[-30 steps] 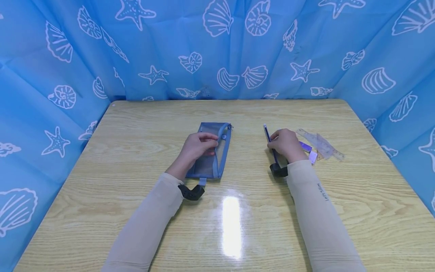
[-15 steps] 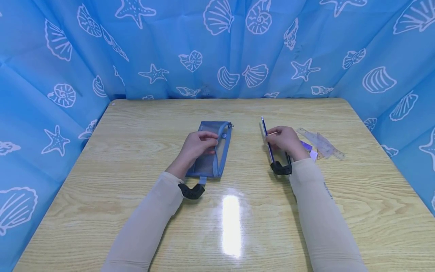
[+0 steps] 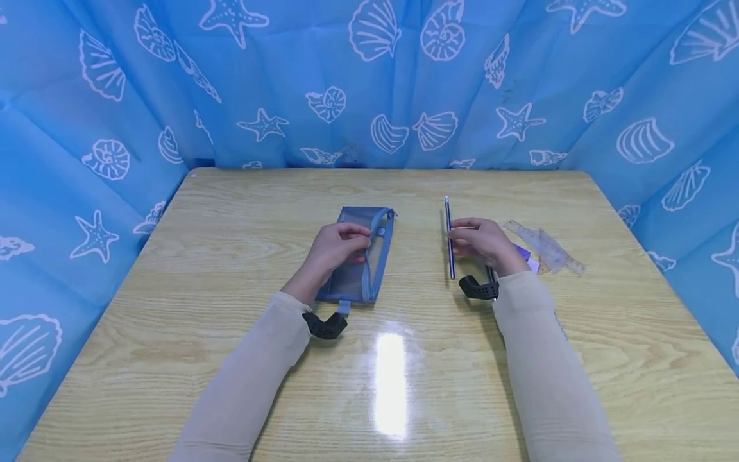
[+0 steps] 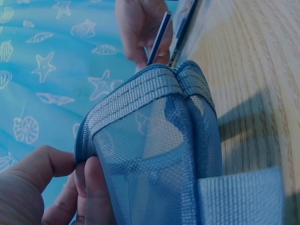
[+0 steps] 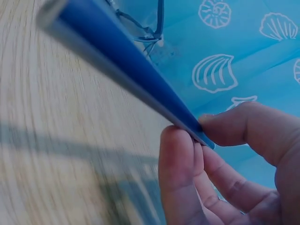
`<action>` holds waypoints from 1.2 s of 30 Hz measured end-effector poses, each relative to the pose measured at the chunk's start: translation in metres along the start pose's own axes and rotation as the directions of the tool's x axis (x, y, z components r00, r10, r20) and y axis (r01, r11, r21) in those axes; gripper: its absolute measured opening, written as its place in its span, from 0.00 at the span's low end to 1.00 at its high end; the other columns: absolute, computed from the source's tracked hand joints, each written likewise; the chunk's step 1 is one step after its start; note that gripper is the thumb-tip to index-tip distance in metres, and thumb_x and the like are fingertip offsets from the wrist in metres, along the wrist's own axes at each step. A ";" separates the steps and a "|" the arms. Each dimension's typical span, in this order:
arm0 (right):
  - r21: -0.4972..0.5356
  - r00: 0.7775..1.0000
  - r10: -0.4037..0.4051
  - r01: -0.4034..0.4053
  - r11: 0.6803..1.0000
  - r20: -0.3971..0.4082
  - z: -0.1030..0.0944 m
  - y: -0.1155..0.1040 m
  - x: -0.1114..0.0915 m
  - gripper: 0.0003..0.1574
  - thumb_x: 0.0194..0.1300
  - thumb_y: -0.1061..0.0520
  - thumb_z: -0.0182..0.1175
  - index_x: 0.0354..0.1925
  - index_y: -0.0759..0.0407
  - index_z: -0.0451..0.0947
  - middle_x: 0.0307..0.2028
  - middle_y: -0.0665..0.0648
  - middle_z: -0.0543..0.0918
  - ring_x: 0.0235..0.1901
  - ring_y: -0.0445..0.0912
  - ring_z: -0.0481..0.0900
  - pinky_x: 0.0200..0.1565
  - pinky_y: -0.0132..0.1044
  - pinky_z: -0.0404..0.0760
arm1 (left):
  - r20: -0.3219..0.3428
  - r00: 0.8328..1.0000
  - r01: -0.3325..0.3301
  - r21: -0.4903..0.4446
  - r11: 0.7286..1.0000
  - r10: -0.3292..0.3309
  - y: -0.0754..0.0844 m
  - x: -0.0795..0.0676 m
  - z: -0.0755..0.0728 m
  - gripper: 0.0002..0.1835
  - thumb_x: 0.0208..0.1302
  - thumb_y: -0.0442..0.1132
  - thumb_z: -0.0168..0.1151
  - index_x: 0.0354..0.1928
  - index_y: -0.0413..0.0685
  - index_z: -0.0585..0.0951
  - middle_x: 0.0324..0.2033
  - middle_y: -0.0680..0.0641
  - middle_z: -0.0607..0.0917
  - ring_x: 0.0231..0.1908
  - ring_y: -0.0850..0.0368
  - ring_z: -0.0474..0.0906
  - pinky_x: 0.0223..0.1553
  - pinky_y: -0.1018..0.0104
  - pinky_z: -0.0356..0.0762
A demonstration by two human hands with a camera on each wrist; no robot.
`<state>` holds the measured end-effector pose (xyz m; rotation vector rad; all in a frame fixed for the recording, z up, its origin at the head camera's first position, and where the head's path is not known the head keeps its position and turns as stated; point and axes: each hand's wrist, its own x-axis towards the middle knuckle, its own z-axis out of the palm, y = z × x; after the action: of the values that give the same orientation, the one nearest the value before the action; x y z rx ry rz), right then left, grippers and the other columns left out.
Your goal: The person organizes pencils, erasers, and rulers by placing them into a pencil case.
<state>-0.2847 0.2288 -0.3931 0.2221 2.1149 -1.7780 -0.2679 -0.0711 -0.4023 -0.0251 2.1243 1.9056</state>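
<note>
A blue mesh zip pouch (image 3: pixel 346 282) lies on the table with its zip side gaping. My left hand (image 3: pixel 340 247) pinches the zipped edge between thumb and fingers, as the left wrist view shows close up on the pouch (image 4: pixel 140 98). To the right, my right hand (image 3: pixel 479 242) holds a blue-and-white striped pencil (image 3: pixel 450 250) by its middle, raised over the wood. In the right wrist view the pencil (image 5: pixel 126 65) slants between thumb and fingertips, one end close to the camera.
Beyond my right hand lie clear rulers (image 3: pixel 545 244) and a small purple item (image 3: pixel 522 251), partly hidden by the hand. The wooden table (image 3: pixel 231 224) runs back to a blue shell-print curtain (image 3: pixel 288 77).
My right hand has lifted the pencil and swung it more upright in the head view, shifting slightly left. My left hand keeps its grip on the pouch edge.
</note>
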 end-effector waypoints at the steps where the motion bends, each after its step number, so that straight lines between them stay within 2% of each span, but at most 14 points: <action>1: 0.014 1.000 0.008 -0.008 1.000 0.011 0.000 0.000 0.000 0.35 0.69 0.62 0.57 0.69 0.73 0.58 0.31 0.47 0.81 0.27 0.35 0.80 0.40 0.28 0.86 | -0.001 1.000 0.000 -0.001 1.000 0.000 0.000 0.000 0.000 0.14 0.64 0.33 0.64 0.51 0.38 0.83 0.37 0.47 0.83 0.35 0.55 0.82 0.38 0.64 0.88; 9: 0.098 0.995 0.063 -0.070 0.993 0.072 0.002 0.006 0.005 0.34 0.71 0.62 0.55 0.71 0.69 0.57 0.31 0.47 0.82 0.26 0.36 0.82 0.37 0.28 0.86 | -0.012 1.000 -0.002 0.007 1.000 0.002 0.001 -0.002 0.000 0.11 0.63 0.34 0.64 0.48 0.42 0.84 0.36 0.47 0.83 0.33 0.57 0.82 0.38 0.63 0.88; 16: 0.126 0.990 0.043 -0.060 0.990 0.135 0.010 0.008 0.008 0.33 0.71 0.65 0.54 0.69 0.71 0.57 0.33 0.49 0.82 0.28 0.37 0.82 0.38 0.29 0.86 | -0.031 0.999 -0.024 0.020 1.000 0.025 0.002 -0.002 0.000 0.13 0.63 0.34 0.64 0.50 0.41 0.84 0.37 0.46 0.83 0.33 0.56 0.82 0.38 0.63 0.88; 23: 0.158 0.977 0.040 -0.074 0.985 0.208 0.023 0.008 0.009 0.33 0.71 0.67 0.51 0.70 0.71 0.54 0.32 0.50 0.77 0.28 0.37 0.77 0.39 0.29 0.86 | -0.041 0.998 -0.040 0.029 0.999 0.041 0.001 -0.001 0.000 0.13 0.63 0.34 0.65 0.49 0.42 0.84 0.37 0.46 0.83 0.34 0.56 0.82 0.38 0.63 0.88; 29: 0.153 0.968 0.029 -0.069 0.986 0.247 0.039 0.008 0.010 0.33 0.71 0.67 0.50 0.71 0.72 0.53 0.25 0.49 0.71 0.24 0.36 0.70 0.40 0.30 0.86 | -0.048 0.998 -0.042 0.024 0.999 0.043 0.003 -0.002 -0.001 0.13 0.62 0.34 0.65 0.49 0.41 0.84 0.37 0.46 0.83 0.33 0.56 0.82 0.37 0.63 0.88; 36: 0.138 0.962 0.035 -0.074 0.988 0.269 0.049 0.008 0.010 0.32 0.70 0.67 0.52 0.69 0.73 0.57 0.35 0.51 0.80 0.32 0.39 0.82 0.41 0.31 0.87 | -0.049 0.998 -0.046 0.030 0.998 0.048 0.005 -0.004 0.001 0.12 0.62 0.33 0.65 0.48 0.42 0.84 0.37 0.46 0.83 0.33 0.56 0.82 0.37 0.64 0.88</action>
<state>-0.2825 0.1810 -0.4106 0.0724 1.7781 -1.8197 -0.2652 -0.0704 -0.3968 -0.0169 2.2030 1.9195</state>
